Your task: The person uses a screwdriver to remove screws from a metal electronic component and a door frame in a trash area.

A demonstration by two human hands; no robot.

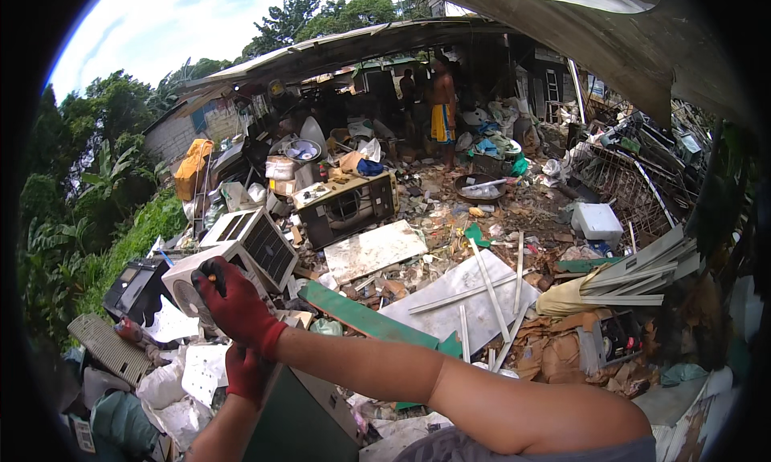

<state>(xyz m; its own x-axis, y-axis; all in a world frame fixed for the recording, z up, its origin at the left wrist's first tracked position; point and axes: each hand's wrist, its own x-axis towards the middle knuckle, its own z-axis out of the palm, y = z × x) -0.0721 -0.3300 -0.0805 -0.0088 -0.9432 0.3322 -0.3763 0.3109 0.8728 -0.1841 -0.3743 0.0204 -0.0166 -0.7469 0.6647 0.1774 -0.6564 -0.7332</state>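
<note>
My right hand (237, 300), in a red work glove with dark fingertips, is raised with its fingers curled closed. A small orange spot shows at the fingers, too small to name. Just below its wrist is my left hand (247, 372), gloved in red too, its fingers largely hidden. Beside my left hand stands a dark green box-shaped casing (297, 426) with a pale side; whether the hand touches it I cannot tell. Behind my right hand sits a whitish air conditioner unit (183, 289) with a round grille. A white sheet with holes (203, 374) lies left of my left hand.
Scrap covers the ground. A green board (361, 313) and a grey-white panel (438, 305) lie ahead, with white strips (490, 297) across the panel. Farther off are a dark open cabinet (349, 213) and a person in yellow shorts (442, 113). White slats (642, 265) jut out at right.
</note>
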